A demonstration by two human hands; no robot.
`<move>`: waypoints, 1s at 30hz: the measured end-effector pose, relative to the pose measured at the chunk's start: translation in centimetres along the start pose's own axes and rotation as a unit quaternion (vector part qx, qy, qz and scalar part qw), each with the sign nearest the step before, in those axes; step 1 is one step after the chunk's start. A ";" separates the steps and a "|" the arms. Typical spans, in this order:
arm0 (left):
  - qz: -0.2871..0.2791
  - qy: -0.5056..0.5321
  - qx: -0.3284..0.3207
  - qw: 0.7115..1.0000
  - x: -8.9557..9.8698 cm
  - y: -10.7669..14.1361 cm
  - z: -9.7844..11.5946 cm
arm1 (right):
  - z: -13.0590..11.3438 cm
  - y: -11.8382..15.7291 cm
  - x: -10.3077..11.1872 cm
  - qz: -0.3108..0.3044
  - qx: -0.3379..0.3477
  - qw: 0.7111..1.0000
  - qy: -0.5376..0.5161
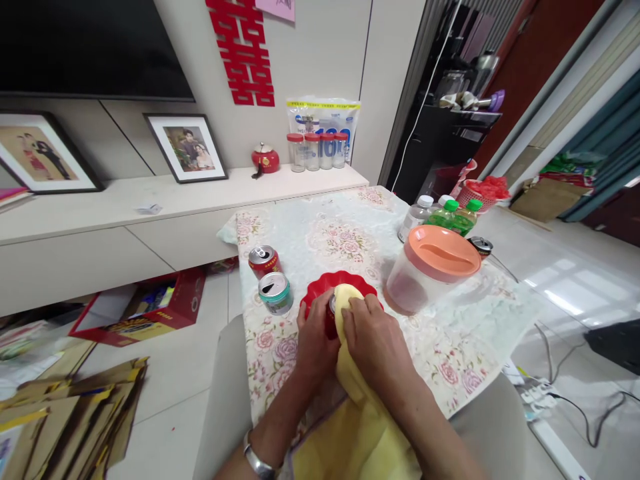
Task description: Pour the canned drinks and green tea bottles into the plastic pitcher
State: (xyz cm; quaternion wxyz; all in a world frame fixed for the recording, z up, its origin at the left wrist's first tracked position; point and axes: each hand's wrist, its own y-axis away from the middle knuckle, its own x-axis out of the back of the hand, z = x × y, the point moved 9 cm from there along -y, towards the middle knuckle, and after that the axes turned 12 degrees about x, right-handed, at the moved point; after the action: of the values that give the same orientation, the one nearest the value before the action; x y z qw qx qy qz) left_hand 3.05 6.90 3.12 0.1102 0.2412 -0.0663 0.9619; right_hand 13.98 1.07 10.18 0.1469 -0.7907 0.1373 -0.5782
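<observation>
My left hand is wrapped round a dark red can, held over a scalloped red plate. A yellow cloth is gripped in my right hand, its upper part pressed against the can's top and side. The rest of the cloth hangs down over my lap. Part of the can is hidden by the cloth and my fingers. Left of the plate stand an open red can and an open teal and silver can.
A clear container with an orange lid stands right of the plate on the flowered tablecloth. Behind it are bottles and a dark can. Glass jars line the white cabinet.
</observation>
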 end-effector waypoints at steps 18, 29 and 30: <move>-0.023 0.019 -0.005 1.000 0.0 0.1 0.8 | -1.9 3.2 3.9 0.177 0.156 0.970 -0.053; -0.028 0.018 0.019 0.999 0.0 -0.1 0.7 | 1.0 1.9 9.0 0.275 0.089 0.957 0.039; -0.030 0.019 0.016 0.999 0.0 -0.1 0.8 | 0.9 1.7 8.4 0.261 0.102 0.959 0.040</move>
State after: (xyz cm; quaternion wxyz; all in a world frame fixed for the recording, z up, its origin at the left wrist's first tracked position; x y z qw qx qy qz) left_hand 3.45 6.85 3.79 0.1365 0.2264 -0.0412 0.9635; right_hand 17.19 -3.68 16.59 0.3669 -0.6843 0.2855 -0.5618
